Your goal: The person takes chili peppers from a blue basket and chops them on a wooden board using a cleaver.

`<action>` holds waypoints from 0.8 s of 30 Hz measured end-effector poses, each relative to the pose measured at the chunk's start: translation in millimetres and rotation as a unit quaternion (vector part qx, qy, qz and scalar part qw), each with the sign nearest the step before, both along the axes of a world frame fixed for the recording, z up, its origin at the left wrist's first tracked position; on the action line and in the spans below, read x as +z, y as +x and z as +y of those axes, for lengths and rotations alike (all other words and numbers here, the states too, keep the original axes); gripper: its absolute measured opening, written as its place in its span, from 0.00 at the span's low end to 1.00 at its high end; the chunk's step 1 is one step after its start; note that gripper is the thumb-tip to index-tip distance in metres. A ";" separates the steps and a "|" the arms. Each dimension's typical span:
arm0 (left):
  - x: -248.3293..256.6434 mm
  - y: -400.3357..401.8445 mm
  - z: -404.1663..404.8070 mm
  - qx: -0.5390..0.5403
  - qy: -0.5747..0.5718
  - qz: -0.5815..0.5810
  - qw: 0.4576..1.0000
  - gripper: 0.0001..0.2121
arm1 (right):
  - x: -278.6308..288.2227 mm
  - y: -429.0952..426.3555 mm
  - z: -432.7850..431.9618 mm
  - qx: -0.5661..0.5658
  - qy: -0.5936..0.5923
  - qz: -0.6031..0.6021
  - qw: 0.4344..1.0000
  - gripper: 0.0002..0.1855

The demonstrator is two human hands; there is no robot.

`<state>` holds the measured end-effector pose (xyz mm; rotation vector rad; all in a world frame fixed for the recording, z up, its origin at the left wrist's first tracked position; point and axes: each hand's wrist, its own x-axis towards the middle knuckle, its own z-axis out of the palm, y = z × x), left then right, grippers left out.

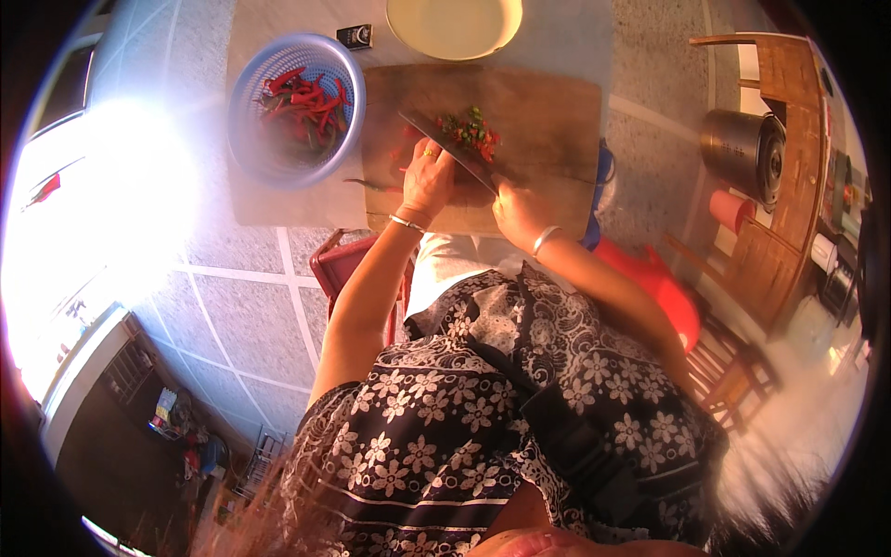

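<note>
My right hand (518, 212) grips the handle end of a kitchen knife (445, 145), whose wide dark blade slants across a wooden cutting board (550, 104). My left hand (427, 179), with a ring and a bangle, is curled on the board close against the blade. Red chili peppers (395, 152) show beside its fingers; what lies under the palm is hidden. Beyond the blade sits a small heap of chopped red and green chilies (475, 132). One long chili (372, 186) lies on the board left of my left wrist, its stem pointing outward.
Left of the board, a blue plastic colander (240, 132) holds whole red chilies (306, 101). A pale basin (452, 28) and a small dark box (355, 37) stand at the back. A red stool (348, 261) and a red plastic chair (644, 285) flank my legs.
</note>
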<state>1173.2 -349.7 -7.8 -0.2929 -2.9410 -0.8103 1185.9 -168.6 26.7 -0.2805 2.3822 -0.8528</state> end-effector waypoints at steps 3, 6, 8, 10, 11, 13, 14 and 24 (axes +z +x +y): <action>-0.1 -0.4 -2.3 0.003 -0.005 0.014 1.000 0.13 | -7.5 -1.6 0.7 -0.008 -0.027 0.005 1.000 0.15; -4.9 1.2 -0.3 0.013 0.004 0.026 1.000 0.12 | -7.3 -2.3 12.6 -0.011 -0.055 0.011 0.998 0.14; -9.4 2.7 -0.9 0.026 0.019 0.026 0.999 0.12 | -0.3 -1.0 17.8 -0.010 -0.069 0.013 0.997 0.13; -15.2 2.6 -7.1 0.023 0.020 0.004 1.000 0.11 | 18.0 -4.9 17.6 -0.015 -0.050 0.013 0.999 0.11; -15.4 4.0 -7.5 0.024 0.020 0.003 0.999 0.11 | 23.9 -4.2 18.5 -0.013 -0.050 0.011 0.999 0.11; -6.8 2.2 -2.9 0.012 0.014 0.004 1.000 0.13 | 33.9 -1.7 22.5 0.045 -0.028 0.013 0.999 0.10; -2.9 1.6 -1.2 0.011 0.016 0.004 1.000 0.13 | 35.4 0.6 23.1 0.045 -0.026 0.012 0.999 0.10; -10.1 6.4 -3.7 -0.007 0.013 0.003 1.000 0.14 | 5.8 5.4 11.2 0.028 -0.013 -0.035 0.999 0.14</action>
